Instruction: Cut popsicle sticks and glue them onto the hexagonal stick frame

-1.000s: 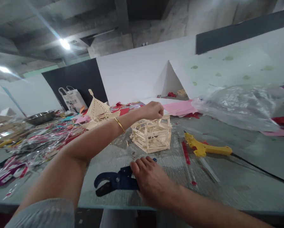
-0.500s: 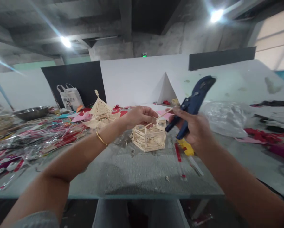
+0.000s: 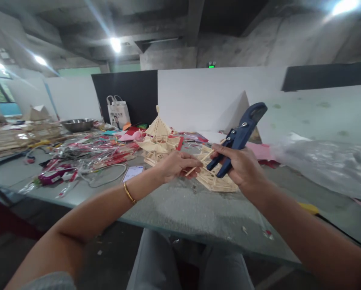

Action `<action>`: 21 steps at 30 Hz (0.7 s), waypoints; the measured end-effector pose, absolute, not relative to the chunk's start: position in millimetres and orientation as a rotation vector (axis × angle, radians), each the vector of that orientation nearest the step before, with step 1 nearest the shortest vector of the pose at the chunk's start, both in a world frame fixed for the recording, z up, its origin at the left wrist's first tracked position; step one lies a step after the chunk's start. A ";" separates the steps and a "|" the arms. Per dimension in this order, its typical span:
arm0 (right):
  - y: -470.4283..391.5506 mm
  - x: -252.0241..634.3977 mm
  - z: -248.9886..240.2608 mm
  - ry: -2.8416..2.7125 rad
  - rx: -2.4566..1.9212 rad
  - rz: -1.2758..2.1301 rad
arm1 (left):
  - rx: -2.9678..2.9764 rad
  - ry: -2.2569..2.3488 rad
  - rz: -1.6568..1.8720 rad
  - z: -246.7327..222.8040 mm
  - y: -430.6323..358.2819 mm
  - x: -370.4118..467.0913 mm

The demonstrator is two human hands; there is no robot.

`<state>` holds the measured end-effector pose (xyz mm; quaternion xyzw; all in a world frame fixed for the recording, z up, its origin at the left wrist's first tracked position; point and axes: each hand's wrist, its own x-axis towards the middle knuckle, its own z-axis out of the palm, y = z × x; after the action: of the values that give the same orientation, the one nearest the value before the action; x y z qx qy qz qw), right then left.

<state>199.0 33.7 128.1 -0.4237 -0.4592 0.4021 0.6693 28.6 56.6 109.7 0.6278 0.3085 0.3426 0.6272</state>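
Bowl: the metal bowl (image 3: 77, 125) sits at the far left, beyond a heap of wrappers (image 3: 92, 155).
Bag: a white bag (image 3: 119, 114) stands against the black board (image 3: 129, 94).
Phone: it (image 3: 133, 173) lies on the table (image 3: 180, 215), screen lit, near the left forearm.
Tower: a pointed wooden model (image 3: 158, 139), upright behind the left hand.
Left hand: this one (image 3: 176, 166) has its fingers closed on a thin stick (image 3: 207, 156).
Stick: slanting between both hands, above the near side of the frame (image 3: 221, 186), which rests on the table.
Right hand: it (image 3: 243, 165) grips the blue cutter (image 3: 242, 131), head up, handles apart; the stick reaches its fingertips.
Plastic: a clear, crumpled sheet (image 3: 325, 163) at far right.
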 end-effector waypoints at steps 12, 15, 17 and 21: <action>23.8 168.2 116.2 -1.164 -1.055 1.195 | 1.276 0.868 1.020 81.5 41.8 -24.2; 1.8 183.6 105.3 -1.361 -1.326 1.371 | 1.198 0.940 1.100 75.0 37.6 -46.7; -7.4 195.3 91.4 -1.478 -1.524 1.530 | 1.133 0.989 1.120 66.8 34.4 -55.5; -6.2 209.0 60.7 -1.507 -1.707 1.719 | 1.036 1.067 1.168 41.8 25.7 -46.9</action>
<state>209.0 -6.2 60.7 -0.5921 -0.5228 0.5962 0.1439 -46.9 25.7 41.8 0.4441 0.4575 0.5007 0.5854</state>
